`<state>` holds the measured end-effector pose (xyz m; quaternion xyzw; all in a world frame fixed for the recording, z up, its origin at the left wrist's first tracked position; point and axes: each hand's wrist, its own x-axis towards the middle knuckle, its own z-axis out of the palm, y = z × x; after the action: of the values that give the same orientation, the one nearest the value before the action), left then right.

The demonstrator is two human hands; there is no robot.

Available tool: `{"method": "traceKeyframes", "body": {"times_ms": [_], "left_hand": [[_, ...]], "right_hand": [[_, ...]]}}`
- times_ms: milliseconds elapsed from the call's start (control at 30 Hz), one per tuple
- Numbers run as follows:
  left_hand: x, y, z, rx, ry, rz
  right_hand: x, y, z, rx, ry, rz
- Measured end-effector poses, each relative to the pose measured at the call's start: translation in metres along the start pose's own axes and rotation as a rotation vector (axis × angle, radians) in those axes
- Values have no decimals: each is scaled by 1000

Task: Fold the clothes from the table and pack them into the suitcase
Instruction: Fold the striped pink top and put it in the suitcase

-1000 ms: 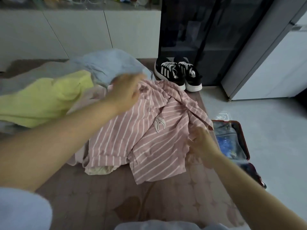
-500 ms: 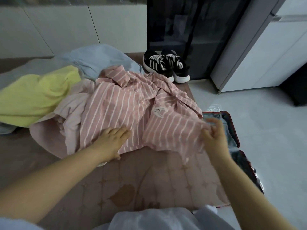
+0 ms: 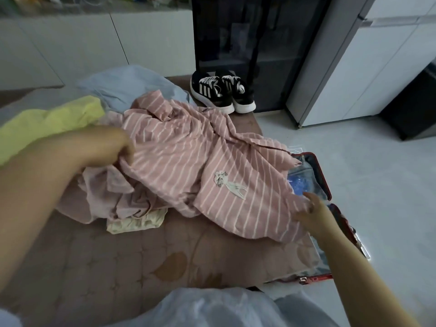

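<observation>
The striped pink shirt (image 3: 188, 166) lies crumpled and spread across the table (image 3: 122, 263), with a small white cat-like motif facing up near its right half. The left hand (image 3: 115, 149) grips the shirt's left edge, fingers curled into the cloth and lifting it a little. The right hand (image 3: 309, 210) holds the shirt's lower right corner, fingers closed on the hem where it hangs over the table's edge. The hands are well apart, one at each side of the shirt.

Under the shirt's left part sits a bunched plain mauve garment (image 3: 106, 197), and a cream piece (image 3: 134, 223) sticks out just below that. Left of the shirt and touching the pile is a yellow garment (image 3: 47, 123); behind the shirt lies a pale blue one (image 3: 127, 86).

Right of the shirt, on the floor, the suitcase (image 3: 323, 175) lies open, its red rim partly covered by the shirt's corner and the right arm; blue items show inside it.

Beyond the shirt's far right end stands a pair of black sneakers (image 3: 221, 90) with white stripes, in front of a dark glass cabinet (image 3: 247, 31).
</observation>
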<state>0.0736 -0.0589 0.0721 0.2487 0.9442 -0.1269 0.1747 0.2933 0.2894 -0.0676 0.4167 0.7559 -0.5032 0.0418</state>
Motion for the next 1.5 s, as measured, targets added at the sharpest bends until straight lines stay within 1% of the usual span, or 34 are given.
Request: {"method": "traceKeyframes", "body": {"times_ms": [33, 67, 133, 167, 200, 233, 300, 333, 367, 400, 467, 500, 533, 567, 600, 633, 733, 800, 900, 967, 1033, 1067, 1100, 1133, 1167, 1233, 1267, 1300, 1333, 1400, 1433, 1467, 1500], "left_hand": [[-4, -1, -5, 36, -22, -73], [-9, 1, -6, 124, -56, -95], [-8, 13, 5, 293, -108, 18], [-6, 25, 17, 266, -119, 102], [-5, 43, 30, 177, -128, 191], [-6, 63, 41, 22, -118, 295], [-13, 112, 58, -410, -155, 449], [-16, 136, 64, -627, -220, 464], [-18, 156, 70, -793, -264, 447], [-20, 174, 74, -915, -259, 402], [-21, 198, 81, -1162, -121, 271], [-21, 203, 82, -1291, -34, 195], [-21, 203, 84, -1355, 38, 137], [-22, 200, 83, -1338, 88, 110], [-23, 195, 85, -1282, 104, 113], [-24, 189, 85, -1238, 86, 147], [-32, 175, 80, -1190, -65, 260], [-37, 166, 74, -1169, -156, 284], [-39, 141, 69, -1264, -216, 222], [-40, 119, 67, -1269, -225, 167], [-42, 97, 65, -1297, -258, 139], [-43, 87, 63, -1295, -250, 133], [-44, 77, 60, -1287, -215, 128], [-46, 68, 55, -1288, -146, 114], [-49, 59, 49, -1289, -50, 90], [-54, 45, 34, -1321, 149, 50], [-55, 39, 31, -1369, 210, 56], [-56, 35, 28, -1398, 235, 67], [-55, 33, 26, -1387, 225, 84], [-49, 40, 30, -1301, 163, 87], [-45, 47, 34, -1260, 123, 87], [-41, 54, 39, -1219, 88, 89], [-37, 62, 45, -1184, 50, 87]], "right_hand": [[-3, -2, -2, 8, 31, -59], [-7, -5, -4, 25, 49, -118], [-14, -15, -4, 54, 18, -225], [-18, -20, -1, 53, -21, -271], [-23, -27, 4, 44, -66, -301], [-29, -34, 11, 32, -121, -321], [-39, -48, 31, 30, -220, -360], [-43, -53, 42, 51, -250, -371], [-48, -59, 52, 64, -272, -382], [-51, -64, 62, 71, -290, -406], [-57, -70, 70, 94, -386, -437], [-58, -72, 68, 141, -450, -417], [-57, -73, 63, 212, -506, -384], [-53, -73, 56, 267, -523, -363], [-45, -72, 48, 261, -474, -360], [-35, -71, 41, 208, -376, -375], [9, -64, 23, 60, -91, -383], [44, -60, 17, -109, 11, -368], [86, -55, 19, -327, 47, -263], [104, -48, 25, -577, 22, -197], [118, -40, 28, -827, -35, -199], [123, -40, 27, -894, -66, -235], [125, -44, 26, -896, -98, -272], [124, -51, 23, -821, -115, -311], [118, -61, 20, -631, -129, -301], [105, -78, 12, -125, -152, -213], [98, -85, 7, 60, -156, -181], [89, -90, 2, 147, -136, -173], [83, -92, -2, 127, -82, -183], [73, -85, -5, -69, 57, -254], [68, -78, -3, -200, 93, -347], [62, -70, 1, -340, 93, -471], [53, -60, 9, -471, 54, -598]]}}
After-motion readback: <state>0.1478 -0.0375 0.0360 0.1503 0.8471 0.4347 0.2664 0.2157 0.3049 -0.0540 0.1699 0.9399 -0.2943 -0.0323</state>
